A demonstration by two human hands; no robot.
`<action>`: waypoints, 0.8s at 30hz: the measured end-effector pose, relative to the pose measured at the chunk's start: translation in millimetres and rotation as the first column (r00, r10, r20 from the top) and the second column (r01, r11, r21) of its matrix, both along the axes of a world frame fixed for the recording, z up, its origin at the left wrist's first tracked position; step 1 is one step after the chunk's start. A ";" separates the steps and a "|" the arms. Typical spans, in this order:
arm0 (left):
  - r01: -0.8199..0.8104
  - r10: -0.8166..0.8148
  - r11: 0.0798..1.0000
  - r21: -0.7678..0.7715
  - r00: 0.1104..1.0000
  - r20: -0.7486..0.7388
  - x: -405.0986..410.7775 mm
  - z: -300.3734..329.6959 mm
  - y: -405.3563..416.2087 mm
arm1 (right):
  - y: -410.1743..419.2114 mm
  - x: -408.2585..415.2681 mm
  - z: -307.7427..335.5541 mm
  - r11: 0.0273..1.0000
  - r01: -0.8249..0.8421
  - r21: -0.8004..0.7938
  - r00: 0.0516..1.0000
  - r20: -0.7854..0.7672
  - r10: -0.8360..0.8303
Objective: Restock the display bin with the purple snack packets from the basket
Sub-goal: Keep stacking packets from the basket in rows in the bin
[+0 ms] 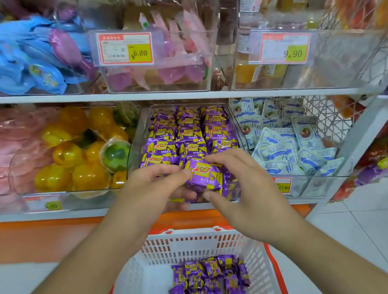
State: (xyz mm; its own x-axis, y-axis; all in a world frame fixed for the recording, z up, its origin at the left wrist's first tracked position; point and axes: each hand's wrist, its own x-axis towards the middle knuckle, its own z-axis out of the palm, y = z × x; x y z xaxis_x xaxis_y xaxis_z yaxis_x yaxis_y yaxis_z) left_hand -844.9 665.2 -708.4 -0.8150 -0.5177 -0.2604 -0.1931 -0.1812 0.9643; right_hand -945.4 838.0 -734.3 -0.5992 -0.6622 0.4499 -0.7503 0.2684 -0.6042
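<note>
A clear display bin (141, 128) on the lower shelf holds rows of purple snack packets (188, 135) with yellow and red print. At the bin's front edge, my left hand (155, 191) and my right hand (243, 189) hold a small bunch of purple packets (204, 178) between them, fingers curled around its sides. Below, a white basket (205, 241) with orange trim holds several more purple packets (207, 284) piled at its bottom.
A bin of yellow and green jelly cups (81, 154) stands left of the purple bin; pale blue-and-white packets (283, 142) fill the bin on the right. The upper shelf carries clear bins with price tags (126, 49). White tiled floor (365, 236) lies to the right.
</note>
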 end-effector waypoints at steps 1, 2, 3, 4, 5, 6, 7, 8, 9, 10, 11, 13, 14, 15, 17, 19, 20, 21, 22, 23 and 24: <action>-0.003 0.003 0.999 -0.050 1.000 0.004 -1.4 -1.0 0.7 | -1.0 -2.7 -1.5 1.000 0.016 0.011 1.000 -0.016 -0.015; 0.003 -0.002 0.992 -0.125 1.000 0.009 -4.1 -1.6 0.8 | -2.3 -6.6 -2.9 0.999 0.039 0.022 0.999 -0.032 -0.038; 0.011 -0.009 0.976 -0.215 1.000 0.009 -8.2 -2.0 0.3 | -4.0 -11.7 -3.1 0.998 0.062 0.028 0.997 -0.038 -0.061; 0.018 -0.017 0.949 -0.315 1.000 0.006 -13.3 -2.1 -1.2 | -6.1 -18.5 -2.2 0.996 0.081 0.031 0.996 -0.035 -0.080; 0.025 -0.028 0.910 -0.414 1.000 -0.002 -20.3 -1.6 -3.4 | -9.2 -27.5 -0.5 0.994 0.101 0.031 0.995 -0.024 -0.100; 0.034 -0.048 0.861 -0.508 0.999 -0.014 -28.8 -0.5 -7.0 | -13.1 -38.7 2.1 0.992 0.122 0.033 0.993 -0.005 -0.122; 0.046 -0.078 0.796 -0.603 0.997 -0.026 -39.5 0.0 -11.4 | -17.6 -51.7 4.6 0.989 0.143 0.039 0.989 0.017 -0.144; 0.063 -0.112 0.713 -0.698 0.993 -0.025 -51.0 1.0 -16.1 | -22.7 -65.3 7.6 0.986 0.161 0.051 0.986 0.035 -0.163; 0.088 -0.146 0.617 -0.782 0.989 -0.005 -64.4 1.0 -21.9 | -28.7 -80.3 9.8 0.982 0.177 0.067 0.983 0.031 -0.179; 0.112 -0.174 0.528 -0.842 0.985 0.022 -74.5 2.4 -26.3 | -33.6 -92.0 13.1 0.978 0.193 0.080 0.981 0.004 -0.194; 0.143 -0.195 0.449 -0.882 0.979 0.060 -90.2 0.7 -31.8 | -40.6 -108.6 14.0 0.971 0.219 0.092 0.976 -0.026 -0.218; 0.250 -0.188 0.310 -0.917 0.962 0.199 -122.3 -1.2 -38.0 | -54.2 -140.7 14.7 0.958 0.265 0.112 0.964 -0.030 -0.263; 0.314 -0.159 0.254 -0.915 0.947 0.281 -138.2 -0.1 -39.4 | -61.2 -157.1 13.7 0.949 0.289 0.124 0.957 -0.038 -0.287; 0.372 -0.131 0.219 -0.902 0.927 0.351 -153.7 0.0 -41.4 | -67.8 -174.8 10.0 0.938 0.317 0.140 0.948 -0.059 -0.311; 0.436 -0.121 0.210 -0.875 0.900 0.419 -179.7 0.4 -45.4 | -79.2 -204.4 3.5 0.905 0.351 0.241 0.935 -0.040 -0.352; 0.436 -0.148 0.241 -0.867 0.899 0.412 -200.2 -3.5 -51.3 | -88.2 -222.2 0.1 0.872 0.352 0.339 0.927 0.003 -0.376; 0.416 -0.158 0.268 -0.869 0.909 0.386 -208.0 -5.9 -53.9 | -92.2 -230.1 -0.6 0.869 0.374 0.323 0.922 -0.033 -0.385; 0.400 -0.172 0.300 -0.866 0.916 0.363 -215.0 -10.3 -56.3 | -95.5 -236.8 -0.7 0.865 0.403 0.299 0.914 -0.083 -0.397; 0.386 -0.195 0.320 -0.866 0.921 0.338 -221.2 -14.3 -58.3 | -97.6 -239.7 0.0 0.857 0.427 0.288 0.904 -0.129 -0.407; 0.389 -0.226 0.320 -0.864 0.917 0.329 -227.6 -18.6 -60.8 | -99.3 -240.4 0.4 0.845 0.441 0.302 0.898 -0.150 -0.415; 0.404 -0.250 0.301 -0.864 0.908 0.337 -233.4 -22.0 -63.8 | -99.0 -241.3 0.2 0.843 0.440 0.310 0.898 -0.163 -0.408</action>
